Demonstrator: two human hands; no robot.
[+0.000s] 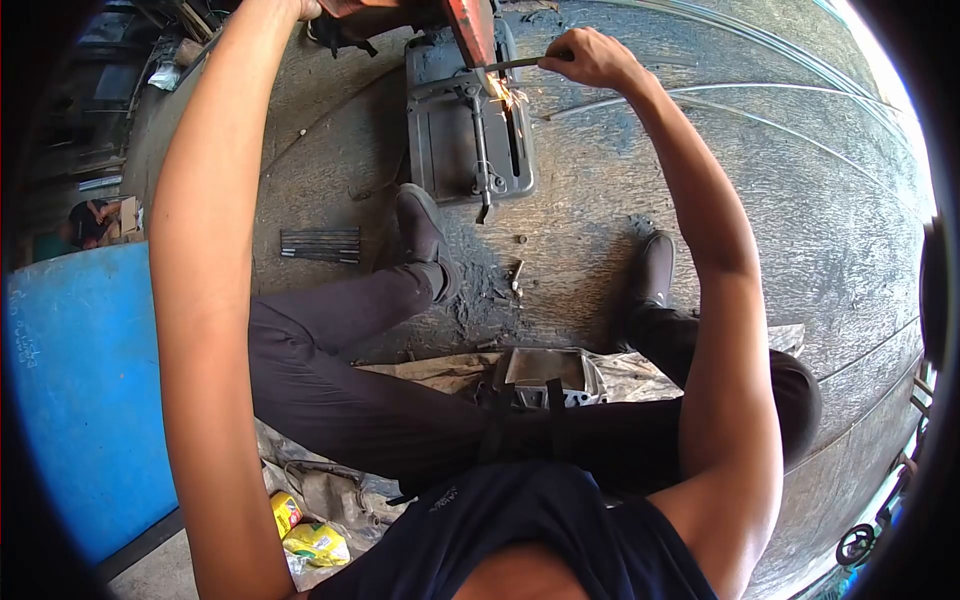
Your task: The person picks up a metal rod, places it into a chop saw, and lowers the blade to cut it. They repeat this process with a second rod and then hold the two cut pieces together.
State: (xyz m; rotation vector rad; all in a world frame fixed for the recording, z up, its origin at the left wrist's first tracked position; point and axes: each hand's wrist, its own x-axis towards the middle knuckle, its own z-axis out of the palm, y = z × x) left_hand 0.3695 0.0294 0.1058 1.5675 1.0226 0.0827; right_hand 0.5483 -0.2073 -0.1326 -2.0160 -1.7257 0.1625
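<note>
A cut-off saw with a red guard and a dark grey base stands on the floor ahead of me. Sparks spray just below the guard. My right hand is closed around a thin metal bar, which runs left to the saw near the sparks. The saw's clamp screw lies along the base. My left hand is at the top edge beside the red part of the saw. Its fingers are cut off by the frame, so its grip is hidden.
Several short dark rods lie on the floor left of my shoe. Long metal rods stretch across the upper right. A blue panel stands at left. Yellow packets lie lower left. Another person is at far left.
</note>
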